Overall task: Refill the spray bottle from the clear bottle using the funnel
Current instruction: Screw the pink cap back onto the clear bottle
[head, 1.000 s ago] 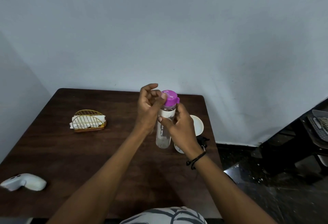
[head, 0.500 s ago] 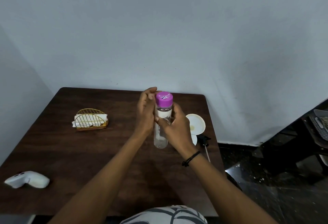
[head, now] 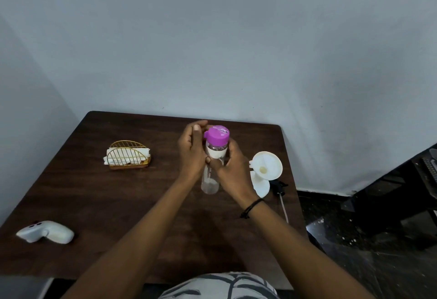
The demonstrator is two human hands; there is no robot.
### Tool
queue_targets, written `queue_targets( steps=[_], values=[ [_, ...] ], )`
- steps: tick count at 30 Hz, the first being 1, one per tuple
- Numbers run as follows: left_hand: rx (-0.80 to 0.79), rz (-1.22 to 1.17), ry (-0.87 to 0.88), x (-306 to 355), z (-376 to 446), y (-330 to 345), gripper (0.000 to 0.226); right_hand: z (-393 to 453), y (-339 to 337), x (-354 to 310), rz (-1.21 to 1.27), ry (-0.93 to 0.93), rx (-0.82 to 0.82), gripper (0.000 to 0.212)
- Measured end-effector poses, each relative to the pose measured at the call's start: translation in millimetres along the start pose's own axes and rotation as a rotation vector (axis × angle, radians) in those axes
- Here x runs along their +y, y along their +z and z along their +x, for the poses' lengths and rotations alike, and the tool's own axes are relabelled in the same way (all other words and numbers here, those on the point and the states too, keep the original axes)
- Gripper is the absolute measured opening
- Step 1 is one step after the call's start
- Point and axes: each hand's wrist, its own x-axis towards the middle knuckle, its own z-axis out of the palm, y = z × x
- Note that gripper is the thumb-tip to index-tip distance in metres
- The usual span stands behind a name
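The clear bottle (head: 210, 180) with a purple cap (head: 217, 138) stands upright over the middle of the brown table (head: 113, 206). My right hand (head: 233, 173) grips its body from the right. My left hand (head: 191, 154) presses against its upper part from the left, fingers curled up beside and behind the cap. The cap is on. Just right of my right hand, a white funnel (head: 267, 168) sits tilted in the neck of the white spray bottle (head: 262, 187). The black spray head (head: 279, 186) with its thin tube (head: 284, 208) lies on the table beside it.
A gold wire holder with white napkins (head: 128, 156) stands at the back left. A white handheld device (head: 46, 232) lies at the front left. The table's right edge runs close to the spray bottle, with dark floor (head: 354, 239) beyond it.
The bottle went from tilted to upright between my hands. My left fingers slid from the cap's top to its left side. The funnel and spray bottle now show more fully.
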Motion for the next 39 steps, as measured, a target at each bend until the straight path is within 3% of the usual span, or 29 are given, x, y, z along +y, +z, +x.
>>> queue_targets(
  steps=[3, 6, 15, 27, 37, 39],
  values=[
    [-0.073, -0.009, -0.025, -6, 0, -6, 0.034, 3, 6, 4, -0.027, 0.014, -0.023, 0.051],
    [-0.163, 0.055, 0.016, -16, -1, -13, 0.057, 7, 12, 8, -0.033, 0.046, -0.045, 0.046],
    [-0.278, 0.287, -0.058, -48, 17, -49, 0.052, 19, 52, 32, 0.002, 0.128, -0.121, 0.048],
    [-0.292, 0.361, -0.149, -73, 13, -85, 0.063, 22, 77, 48, -0.059, 0.109, -0.240, 0.048],
    [-0.239, 0.411, -0.152, -72, 7, -82, 0.081, 14, 69, 53, -0.209, 0.104, -0.310, 0.079],
    [-0.212, 0.383, -0.130, -67, 6, -78, 0.083, 1, 54, 45, -0.223, 0.066, -0.268, 0.075]
  ],
)
